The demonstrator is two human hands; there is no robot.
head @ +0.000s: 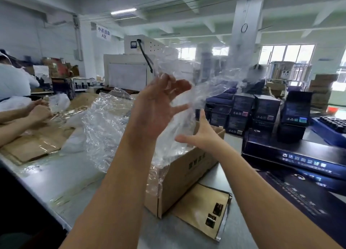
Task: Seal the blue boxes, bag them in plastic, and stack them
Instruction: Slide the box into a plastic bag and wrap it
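I have the clear plastic bag [189, 76] up in the air in front of me. My left hand [159, 108] has its fingers spread and half curled, with the film caught among them near the top. My right hand [203, 134] is flat and wide, fingers straight, pressing against the lower part of the bag as if to find its mouth. I cannot tell whether the mouth is open yet, as the film is crumpled and blurred. No box is in the bag. The blue boxes [245, 110] stand stacked at the far right of the table [56, 175], and one long dark blue box [292, 156] lies just right of the open cardboard carton [187, 168] below my hands. The film is thin and clings to itself, so if I push my straight fingers in hard I may tear it or go through the side instead of the opening. My left hold is loose, and a tug from the right could pull the bag free. The tail hangs near the loose plastic in the carton and could drag more of it out. A box corner could also split the bag.
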